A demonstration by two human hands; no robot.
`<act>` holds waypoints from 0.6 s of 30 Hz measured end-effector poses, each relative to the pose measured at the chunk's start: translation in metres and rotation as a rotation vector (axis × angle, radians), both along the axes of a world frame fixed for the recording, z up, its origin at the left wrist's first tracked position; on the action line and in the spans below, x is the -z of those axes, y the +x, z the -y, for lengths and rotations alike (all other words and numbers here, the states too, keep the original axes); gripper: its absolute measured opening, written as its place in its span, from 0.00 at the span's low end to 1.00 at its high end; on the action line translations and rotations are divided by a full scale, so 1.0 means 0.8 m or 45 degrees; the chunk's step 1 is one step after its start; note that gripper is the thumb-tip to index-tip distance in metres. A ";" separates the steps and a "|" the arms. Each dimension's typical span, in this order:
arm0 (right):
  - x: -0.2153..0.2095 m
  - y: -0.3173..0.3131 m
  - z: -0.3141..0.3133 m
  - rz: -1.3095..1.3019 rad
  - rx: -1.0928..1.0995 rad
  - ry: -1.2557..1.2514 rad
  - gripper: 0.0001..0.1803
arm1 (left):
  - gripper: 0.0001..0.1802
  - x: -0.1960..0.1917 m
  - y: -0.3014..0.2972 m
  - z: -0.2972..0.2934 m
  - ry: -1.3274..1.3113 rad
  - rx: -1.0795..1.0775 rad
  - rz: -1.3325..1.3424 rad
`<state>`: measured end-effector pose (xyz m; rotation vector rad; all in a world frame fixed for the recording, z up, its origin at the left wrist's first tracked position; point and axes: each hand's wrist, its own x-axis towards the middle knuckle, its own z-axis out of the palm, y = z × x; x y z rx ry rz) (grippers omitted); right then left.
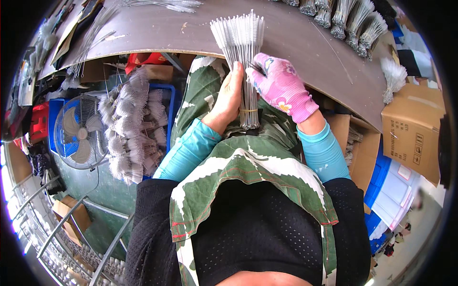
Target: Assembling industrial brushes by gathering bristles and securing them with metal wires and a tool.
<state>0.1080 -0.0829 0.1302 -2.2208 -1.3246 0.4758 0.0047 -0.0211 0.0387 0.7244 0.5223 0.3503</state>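
Note:
An upright bundle of thin wire brushes (pixel 242 57) with white bristle tips stands on my lap, tied near its base with a yellow band. My bare left hand (pixel 228 100) presses flat against the bundle's left side. On the right side, my right hand (pixel 281 86), in a pink flowered glove, wraps its fingers around the wire stems. The bristle heads fan out over the edge of the brown worktable (pixel 296 43). A green leaf-patterned cloth (pixel 238 162) covers my lap beneath the bundle.
More tied brush bundles (pixel 348 19) lie at the table's far right, loose wires (pixel 90 38) at its left. A blue crate full of brushes (pixel 133 128) and a floor fan (pixel 80 132) stand at my left. Cardboard boxes (pixel 410 128) sit at right.

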 end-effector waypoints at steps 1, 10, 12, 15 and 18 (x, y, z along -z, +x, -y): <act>0.003 -0.001 0.000 -0.002 -0.017 -0.014 0.11 | 0.25 0.003 0.001 0.003 0.007 -0.044 0.007; 0.010 -0.002 0.013 0.062 -0.026 0.081 0.11 | 0.18 0.006 0.011 0.008 0.164 -0.137 -0.026; 0.012 -0.010 0.010 0.148 0.063 -0.059 0.11 | 0.19 0.018 0.008 0.007 0.176 -0.101 -0.071; 0.021 -0.011 0.014 0.021 0.094 -0.032 0.12 | 0.18 0.029 0.002 0.003 0.246 -0.119 -0.070; 0.043 -0.018 0.025 -0.066 0.145 0.108 0.14 | 0.24 0.052 -0.013 -0.022 0.435 0.229 0.047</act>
